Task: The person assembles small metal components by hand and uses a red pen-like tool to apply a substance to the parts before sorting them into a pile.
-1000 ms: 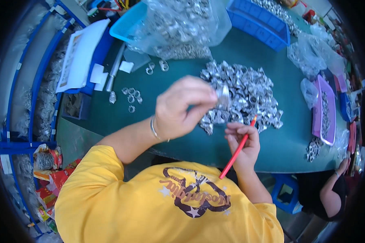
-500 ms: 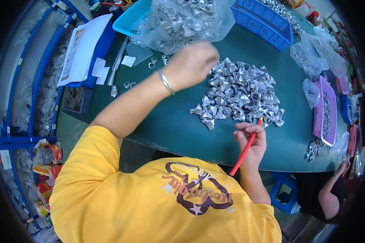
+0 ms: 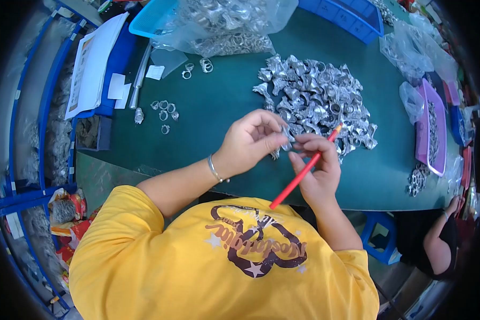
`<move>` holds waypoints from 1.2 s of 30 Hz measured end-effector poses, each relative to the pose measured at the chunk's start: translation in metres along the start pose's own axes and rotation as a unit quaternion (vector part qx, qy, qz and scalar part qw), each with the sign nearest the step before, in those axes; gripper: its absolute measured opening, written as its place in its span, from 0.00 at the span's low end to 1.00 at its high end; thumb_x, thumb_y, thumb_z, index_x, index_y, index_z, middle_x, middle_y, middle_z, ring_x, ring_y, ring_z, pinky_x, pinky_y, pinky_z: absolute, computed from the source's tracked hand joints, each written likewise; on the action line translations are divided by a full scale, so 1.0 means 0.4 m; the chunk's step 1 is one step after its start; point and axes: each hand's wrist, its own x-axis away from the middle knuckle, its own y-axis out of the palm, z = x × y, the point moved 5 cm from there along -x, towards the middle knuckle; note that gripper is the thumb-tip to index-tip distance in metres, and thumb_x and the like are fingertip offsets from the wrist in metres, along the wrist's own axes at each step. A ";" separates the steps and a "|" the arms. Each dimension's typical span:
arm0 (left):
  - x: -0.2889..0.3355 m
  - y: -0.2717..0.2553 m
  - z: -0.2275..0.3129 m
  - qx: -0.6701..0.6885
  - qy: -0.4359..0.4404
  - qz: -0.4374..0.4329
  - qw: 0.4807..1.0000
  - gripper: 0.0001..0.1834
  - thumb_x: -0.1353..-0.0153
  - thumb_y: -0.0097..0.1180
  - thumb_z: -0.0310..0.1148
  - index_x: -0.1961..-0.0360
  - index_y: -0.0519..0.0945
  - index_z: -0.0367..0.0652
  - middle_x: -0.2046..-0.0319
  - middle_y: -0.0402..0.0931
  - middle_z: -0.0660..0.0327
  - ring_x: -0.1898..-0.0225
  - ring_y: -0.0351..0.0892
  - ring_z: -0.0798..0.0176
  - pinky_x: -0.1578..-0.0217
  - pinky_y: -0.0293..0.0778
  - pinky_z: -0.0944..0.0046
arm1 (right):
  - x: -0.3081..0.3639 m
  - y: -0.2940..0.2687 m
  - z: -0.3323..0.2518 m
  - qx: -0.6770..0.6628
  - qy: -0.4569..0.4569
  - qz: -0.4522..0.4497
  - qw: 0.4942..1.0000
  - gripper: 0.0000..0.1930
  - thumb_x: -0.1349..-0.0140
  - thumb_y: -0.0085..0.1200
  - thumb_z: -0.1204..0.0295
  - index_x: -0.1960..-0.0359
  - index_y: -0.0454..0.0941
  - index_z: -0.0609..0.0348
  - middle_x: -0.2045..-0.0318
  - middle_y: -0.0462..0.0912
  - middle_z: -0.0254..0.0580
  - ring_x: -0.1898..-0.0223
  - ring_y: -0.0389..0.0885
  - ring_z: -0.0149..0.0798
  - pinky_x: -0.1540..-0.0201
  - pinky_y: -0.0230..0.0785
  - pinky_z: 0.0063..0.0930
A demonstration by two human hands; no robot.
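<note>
Across the green table [image 3: 218,88] I see a large heap of metal rings [image 3: 314,96], so I judge most of the work is left. My right hand [image 3: 321,173] has its grip closed round a red pencil [image 3: 298,181]; a small group of rings [image 3: 164,109] apart at left may be the finished share. My left hand [image 3: 245,141] pinches one metal piece [image 3: 287,137] by the heap's near edge, apparently unfinished.

T-shirt [image 3: 160,272]: plain bright yellow, loose-fitting
Sleeves [image 3: 128,213]: short, wide, the same yellow
Chest print [image 3: 290,260]: thick dark brown looping bands
Lettering [image 3: 274,246]: orange-brown, curving across the bands, with smaller pale script
Stars [image 3: 255,269]: pale, scattered over the print
Bangle [image 3: 213,167]: slim, silver-coloured, round the left wrist
Hands [image 3: 322,173]: ungloved
</note>
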 end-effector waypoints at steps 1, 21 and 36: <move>0.024 0.014 -0.007 -0.004 -0.026 0.002 1.000 0.19 0.48 0.61 0.21 0.55 0.70 0.35 0.55 0.70 0.57 0.58 0.73 0.71 0.61 0.72 0.72 | 0.002 0.004 0.007 0.011 -0.003 -0.005 1.000 0.14 0.52 0.60 0.85 0.66 0.69 0.60 0.62 0.78 0.44 0.66 0.76 0.30 0.64 0.70 0.20; 0.085 0.039 0.000 -0.120 0.030 -0.032 0.992 0.21 0.57 0.66 0.15 0.63 0.70 0.37 0.57 0.70 0.53 0.54 0.73 0.61 0.55 0.73 0.66 | 0.036 -0.077 -0.023 -0.022 -0.109 0.062 0.992 0.16 0.33 0.41 0.69 0.48 0.65 0.68 0.68 0.78 0.48 0.67 0.74 0.32 0.60 0.67 0.23; 0.096 0.044 0.004 -0.202 0.074 -0.057 0.975 0.20 0.56 0.66 0.16 0.62 0.71 0.36 0.59 0.72 0.52 0.56 0.76 0.62 0.55 0.74 0.66 | 0.055 -0.039 -0.102 0.087 -0.203 -0.058 0.974 0.08 0.46 0.52 0.80 0.68 0.66 0.57 0.77 0.77 0.36 0.75 0.73 0.36 0.60 0.60 0.35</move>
